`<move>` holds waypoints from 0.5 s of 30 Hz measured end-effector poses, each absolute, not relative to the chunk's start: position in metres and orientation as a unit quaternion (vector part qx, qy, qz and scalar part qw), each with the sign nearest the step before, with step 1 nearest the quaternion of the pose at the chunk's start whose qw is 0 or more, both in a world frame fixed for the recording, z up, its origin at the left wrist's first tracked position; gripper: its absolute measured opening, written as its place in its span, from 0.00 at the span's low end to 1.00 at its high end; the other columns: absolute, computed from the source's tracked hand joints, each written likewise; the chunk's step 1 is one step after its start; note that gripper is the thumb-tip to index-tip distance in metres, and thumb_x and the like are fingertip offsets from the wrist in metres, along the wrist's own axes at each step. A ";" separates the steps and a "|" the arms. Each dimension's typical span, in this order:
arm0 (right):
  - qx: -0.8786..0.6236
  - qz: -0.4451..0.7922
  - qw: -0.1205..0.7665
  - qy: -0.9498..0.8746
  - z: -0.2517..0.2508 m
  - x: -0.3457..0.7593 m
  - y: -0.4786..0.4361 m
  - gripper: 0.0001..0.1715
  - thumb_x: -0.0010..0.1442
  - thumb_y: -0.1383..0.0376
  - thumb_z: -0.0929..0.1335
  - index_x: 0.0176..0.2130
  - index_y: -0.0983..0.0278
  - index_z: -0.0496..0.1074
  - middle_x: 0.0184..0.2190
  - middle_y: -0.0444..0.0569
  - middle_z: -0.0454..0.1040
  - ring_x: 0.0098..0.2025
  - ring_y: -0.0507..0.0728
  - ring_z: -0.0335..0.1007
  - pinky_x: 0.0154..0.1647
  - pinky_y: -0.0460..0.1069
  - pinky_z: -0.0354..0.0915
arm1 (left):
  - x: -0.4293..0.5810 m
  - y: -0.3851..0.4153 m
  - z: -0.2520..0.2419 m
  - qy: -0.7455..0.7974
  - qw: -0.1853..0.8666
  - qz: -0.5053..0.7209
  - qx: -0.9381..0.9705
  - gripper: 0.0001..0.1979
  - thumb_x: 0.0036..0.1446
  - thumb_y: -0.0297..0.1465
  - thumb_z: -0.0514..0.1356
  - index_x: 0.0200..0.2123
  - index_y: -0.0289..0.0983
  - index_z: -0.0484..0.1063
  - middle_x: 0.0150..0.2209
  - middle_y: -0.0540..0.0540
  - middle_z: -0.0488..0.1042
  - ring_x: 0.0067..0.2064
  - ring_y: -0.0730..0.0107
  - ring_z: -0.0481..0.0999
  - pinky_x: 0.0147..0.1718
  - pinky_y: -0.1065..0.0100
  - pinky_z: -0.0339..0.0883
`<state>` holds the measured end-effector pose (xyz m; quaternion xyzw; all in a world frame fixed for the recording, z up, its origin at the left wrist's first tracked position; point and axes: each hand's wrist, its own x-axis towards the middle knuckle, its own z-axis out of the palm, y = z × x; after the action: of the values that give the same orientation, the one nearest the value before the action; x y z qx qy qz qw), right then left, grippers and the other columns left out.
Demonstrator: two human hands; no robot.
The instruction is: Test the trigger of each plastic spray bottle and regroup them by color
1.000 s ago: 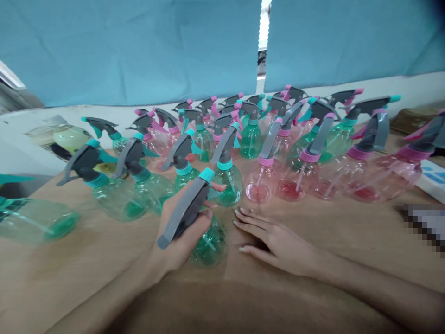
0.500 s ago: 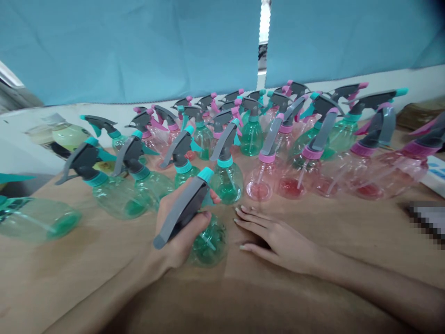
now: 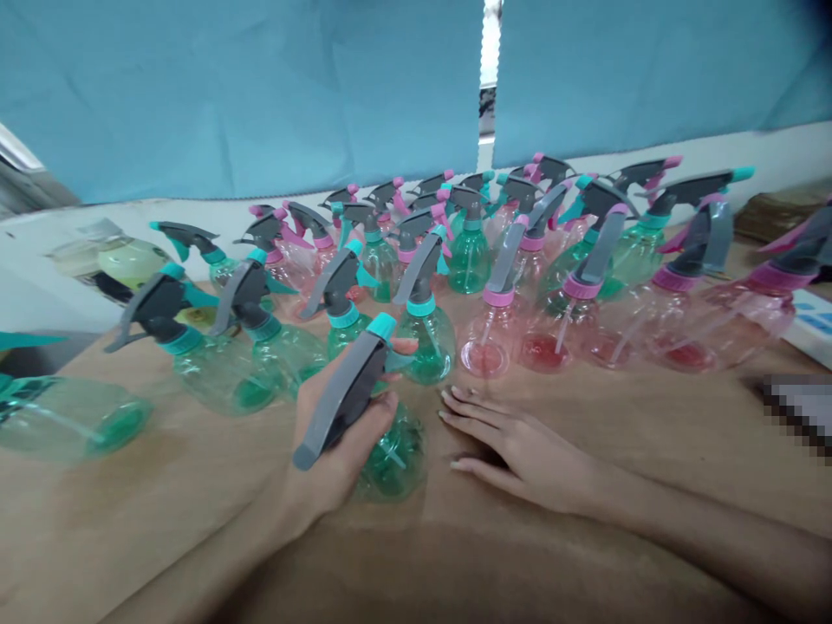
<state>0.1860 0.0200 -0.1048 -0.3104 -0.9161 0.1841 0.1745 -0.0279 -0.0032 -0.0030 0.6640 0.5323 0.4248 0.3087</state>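
Observation:
My left hand (image 3: 344, 433) is wrapped round the neck of a green spray bottle (image 3: 394, 459) with a grey and teal trigger head. The bottle stands on the brown table (image 3: 455, 546), its nozzle pointing away from me. The thumb crosses the near side of the neck, and a finger stretches out by the teal trigger. To the right, my right hand (image 3: 520, 442) lies flat on the table, fingers spread and holding nothing. Just beyond the hands stand another green spray bottle (image 3: 427, 347) and a pink spray bottle (image 3: 487, 342).
Several green and pink spray bottles crowd the back of the table. At the left edge is one more green bottle (image 3: 71, 416). A pixelated flat object (image 3: 802, 407) lies at the right, near a white and blue item (image 3: 809, 325). Blue sheeting (image 3: 260, 95) hangs behind.
A finger of my left hand has straightened outward beside the trigger. The held bottle has hardly moved, and my right hand stays where it was. The view has shifted slightly.

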 end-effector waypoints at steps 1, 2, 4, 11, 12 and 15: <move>-0.311 0.185 0.177 -0.915 -0.105 0.186 0.020 0.34 0.65 0.52 0.61 0.64 0.65 0.56 0.64 0.52 0.56 0.66 0.59 0.48 0.66 0.58 0.50 | -0.027 -0.004 -0.003 0.536 0.301 0.430 0.661 0.14 0.53 0.31 0.58 0.44 0.45 0.73 0.38 0.50 0.80 0.46 0.58 0.77 0.47 0.58 0.71; -0.310 0.189 0.181 -0.914 -0.105 0.186 0.020 0.34 0.65 0.52 0.61 0.64 0.64 0.56 0.64 0.52 0.56 0.66 0.59 0.48 0.65 0.58 0.51 | -0.027 -0.005 -0.004 0.539 0.292 0.436 0.659 0.14 0.54 0.31 0.58 0.45 0.45 0.72 0.42 0.50 0.79 0.47 0.58 0.77 0.48 0.57 0.71; -0.309 0.198 0.191 -0.910 -0.105 0.186 0.020 0.34 0.65 0.52 0.62 0.64 0.63 0.56 0.64 0.52 0.57 0.66 0.60 0.49 0.65 0.59 0.51 | -0.026 -0.006 -0.005 0.539 0.281 0.451 0.654 0.15 0.54 0.31 0.59 0.46 0.47 0.72 0.48 0.51 0.77 0.51 0.57 0.75 0.52 0.55 0.68; -0.307 0.203 0.195 -0.909 -0.105 0.186 0.020 0.34 0.65 0.52 0.62 0.64 0.64 0.55 0.64 0.53 0.56 0.66 0.60 0.49 0.65 0.60 0.51 | -0.026 -0.006 -0.008 0.533 0.307 0.455 0.644 0.15 0.55 0.31 0.60 0.47 0.48 0.71 0.54 0.51 0.73 0.52 0.59 0.74 0.53 0.56 0.68; -0.307 0.205 0.199 -0.908 -0.105 0.186 0.020 0.34 0.65 0.52 0.62 0.64 0.63 0.55 0.64 0.53 0.56 0.66 0.60 0.49 0.65 0.60 0.51 | -0.026 -0.006 -0.008 0.533 0.304 0.455 0.645 0.15 0.55 0.32 0.59 0.47 0.48 0.71 0.53 0.51 0.73 0.50 0.60 0.74 0.52 0.56 0.68; -0.305 0.206 0.203 -0.907 -0.105 0.186 0.020 0.34 0.65 0.53 0.62 0.64 0.63 0.55 0.64 0.53 0.56 0.66 0.60 0.49 0.65 0.60 0.51 | -0.026 -0.005 -0.008 0.529 0.295 0.460 0.649 0.14 0.55 0.33 0.60 0.46 0.46 0.71 0.51 0.50 0.75 0.46 0.61 0.75 0.48 0.58 0.70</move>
<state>0.1864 0.0197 -0.1055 -0.3051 -0.9073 0.2061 0.2029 -0.0262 -0.0048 -0.0082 0.6492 0.5292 0.4601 0.2946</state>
